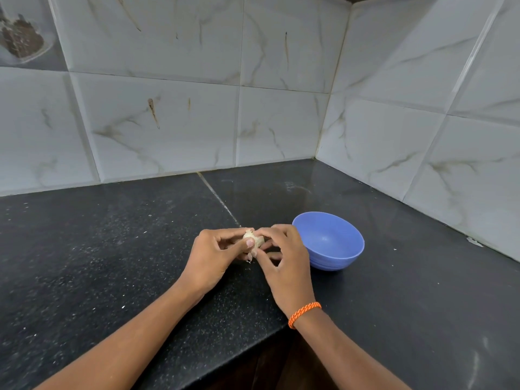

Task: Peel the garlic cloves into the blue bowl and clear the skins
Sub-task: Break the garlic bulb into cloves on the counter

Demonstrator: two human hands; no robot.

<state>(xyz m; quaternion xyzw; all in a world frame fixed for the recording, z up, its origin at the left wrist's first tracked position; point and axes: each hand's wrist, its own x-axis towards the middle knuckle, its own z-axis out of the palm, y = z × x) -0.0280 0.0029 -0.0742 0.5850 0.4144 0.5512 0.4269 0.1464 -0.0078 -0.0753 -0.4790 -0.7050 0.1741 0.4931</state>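
A pale garlic bulb with loose papery skin hangs just above the black countertop, held between both hands. My left hand grips it from the left, thumb pressed on its front. My right hand pinches its right side with curled fingers; an orange bracelet sits on that wrist. The blue bowl stands right of my right hand, upright, with nothing seen inside. Shreds of skin dangle under the garlic.
The black granite countertop fills a corner with white marble-pattern tiled walls behind and at the right. A seam runs across the counter behind my hands. The counter's front edge steps back under my right forearm. A small white scrap lies by the right wall.
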